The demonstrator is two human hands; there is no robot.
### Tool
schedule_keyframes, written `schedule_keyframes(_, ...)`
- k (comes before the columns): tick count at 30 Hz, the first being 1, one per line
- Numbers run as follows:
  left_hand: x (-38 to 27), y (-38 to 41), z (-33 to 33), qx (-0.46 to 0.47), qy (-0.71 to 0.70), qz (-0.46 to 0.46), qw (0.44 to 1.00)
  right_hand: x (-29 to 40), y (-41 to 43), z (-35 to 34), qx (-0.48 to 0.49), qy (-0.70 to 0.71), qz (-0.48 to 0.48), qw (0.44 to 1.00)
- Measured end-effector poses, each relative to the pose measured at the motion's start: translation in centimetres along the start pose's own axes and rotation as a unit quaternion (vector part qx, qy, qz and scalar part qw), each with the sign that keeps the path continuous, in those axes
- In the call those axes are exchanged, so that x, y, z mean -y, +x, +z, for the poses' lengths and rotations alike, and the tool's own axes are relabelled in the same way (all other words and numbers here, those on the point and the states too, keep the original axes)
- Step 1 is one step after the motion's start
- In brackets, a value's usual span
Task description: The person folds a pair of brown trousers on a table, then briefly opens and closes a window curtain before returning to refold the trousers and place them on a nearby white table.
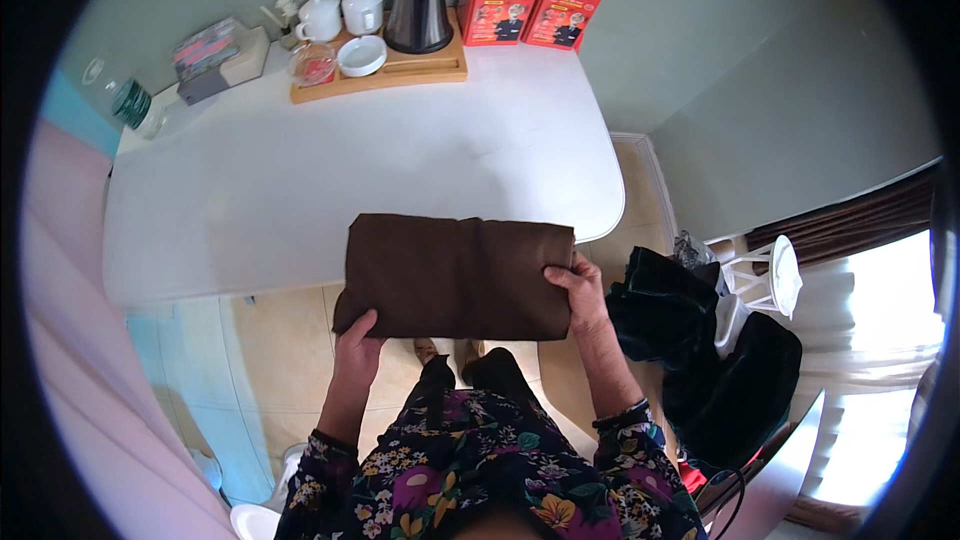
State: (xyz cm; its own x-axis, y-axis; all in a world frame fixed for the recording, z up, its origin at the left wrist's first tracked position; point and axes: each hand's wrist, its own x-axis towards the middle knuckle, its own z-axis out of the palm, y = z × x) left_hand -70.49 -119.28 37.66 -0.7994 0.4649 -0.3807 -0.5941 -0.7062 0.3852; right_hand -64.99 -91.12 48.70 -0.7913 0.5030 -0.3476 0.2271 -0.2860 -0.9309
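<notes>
A folded dark brown cloth [457, 277] is held out flat in front of me, over the near edge of the white table [360, 150]. My left hand [360, 349] grips its lower left corner, with the thumb on top and the fingers hidden underneath. On the other side, my right hand [582, 291] holds the right edge, its thumb pressed on the upper face. The cloth forms a rough rectangle with a soft crease down its middle. Its underside cannot be seen.
Along the wall stand a wooden tray [420, 73] with an electric kettle [418, 7], lidded white cups [320, 17] and ashtrays [361, 56], plus red boxes [499, 4], a tissue box [225, 64] and a plastic bottle [135, 105]. Dark velvety fabric [735, 382] and a white stool [784, 277] are at right.
</notes>
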Motion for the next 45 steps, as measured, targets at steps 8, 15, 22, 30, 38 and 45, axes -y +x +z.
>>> schedule_keyframes(8, 2.0, 12.5, 7.0, -0.014, 0.14, -0.097, 0.985, 4.8, 9.3, -4.8, -0.08, 0.0, -0.017, 0.997)
schedule_keyframes(15, 3.3, 23.1, 13.8, -0.03, 0.221, -0.051, 0.974, 10.1, 22.4, -9.3, -0.023, -0.035, -0.041, 0.998)
schedule_keyframes(22, 3.3, 27.8, 18.1, -0.114, 0.55, 0.336, 0.756, 14.1, 33.4, -9.7, -0.107, -0.529, -0.354, 0.764)
schedule_keyframes(30, 6.6, 36.5, 21.8, 0.067, 0.854, 0.277, 0.436, 9.6, 34.4, -7.2, 0.018, -0.75, -0.302, 0.588)
schedule_keyframes(38, 7.9, 36.9, 20.7, 0.035, 0.846, 0.301, 0.439, 8.7, 34.6, -7.5, 0.007, -0.725, -0.335, 0.602)
schedule_keyframes(45, 8.0, 36.8, 20.4, 0.035, 0.848, 0.305, 0.432, 8.1, 34.4, -7.6, -0.016, -0.725, -0.343, 0.597)
